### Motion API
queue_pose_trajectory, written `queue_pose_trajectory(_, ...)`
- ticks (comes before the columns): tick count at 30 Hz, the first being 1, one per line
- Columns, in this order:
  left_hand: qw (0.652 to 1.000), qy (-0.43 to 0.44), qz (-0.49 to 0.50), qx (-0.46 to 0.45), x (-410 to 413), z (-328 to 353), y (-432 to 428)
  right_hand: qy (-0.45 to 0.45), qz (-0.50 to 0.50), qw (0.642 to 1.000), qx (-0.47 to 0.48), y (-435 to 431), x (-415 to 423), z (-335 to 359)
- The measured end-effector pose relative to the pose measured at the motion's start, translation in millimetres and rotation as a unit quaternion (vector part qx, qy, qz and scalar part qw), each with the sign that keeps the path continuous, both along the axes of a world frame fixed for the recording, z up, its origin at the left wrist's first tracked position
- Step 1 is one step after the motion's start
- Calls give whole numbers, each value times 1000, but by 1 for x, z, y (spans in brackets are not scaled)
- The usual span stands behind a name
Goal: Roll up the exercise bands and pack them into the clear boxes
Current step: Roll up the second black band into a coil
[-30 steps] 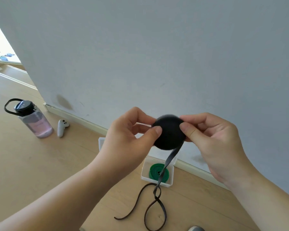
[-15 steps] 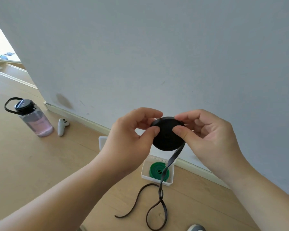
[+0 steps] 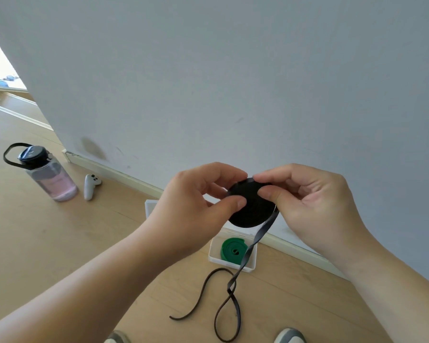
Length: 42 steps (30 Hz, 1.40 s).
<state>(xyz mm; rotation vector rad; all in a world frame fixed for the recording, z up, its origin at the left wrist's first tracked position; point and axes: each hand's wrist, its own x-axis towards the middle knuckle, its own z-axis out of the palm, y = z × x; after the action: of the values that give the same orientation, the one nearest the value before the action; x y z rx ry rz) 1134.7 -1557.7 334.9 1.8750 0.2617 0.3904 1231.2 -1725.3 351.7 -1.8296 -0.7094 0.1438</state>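
Since half a second earlier, the black band roll [image 3: 250, 211] had tipped slightly and my right forefinger had shifted onto its top rim. My left grip [image 3: 196, 209] and right grip [image 3: 315, 209] were both clamped on the roll from opposite sides, holding it in the air. The roll was a flat, tightly wound disc. Its loose tail [image 3: 255, 241] hung to the floor [image 3: 60, 243] and looped there. Below, a clear box [image 3: 212, 253] held one coiled green band [image 3: 233, 251]. A second box [image 3: 150, 209] showed partly behind my left grip, its contents hidden.

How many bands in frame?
2: black band, part-rolled, pinched between left hand and right hand; green band rolled inside the clear box. Others may hide behind the hands.
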Motion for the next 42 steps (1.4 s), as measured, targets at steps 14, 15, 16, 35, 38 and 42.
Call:
queue_pose_trajectory(14,997,-45,17,-68,-1,-4,6,85,-17,993,82,0,3,-1)
queue_pose_trajectory(15,998,-38,10,-44,-1,-5,5,68,-19,995,68,-1,3,-1)
queue_pose_trajectory(16,999,-38,12,-3,0,-5,4,41,-18,998,47,-1,3,-1)
queue_pose_trajectory(35,994,-75,54,-59,-1,-2,0,-4,-19,999,46,4,-1,-4)
queue_pose_trajectory(38,996,-69,45,36,-1,-5,-2,-99,-6,995,-2,4,0,-6)
queue_pose_trajectory(42,990,-92,21,101,-2,-7,-4,-142,-2,990,-7,5,-4,-4)
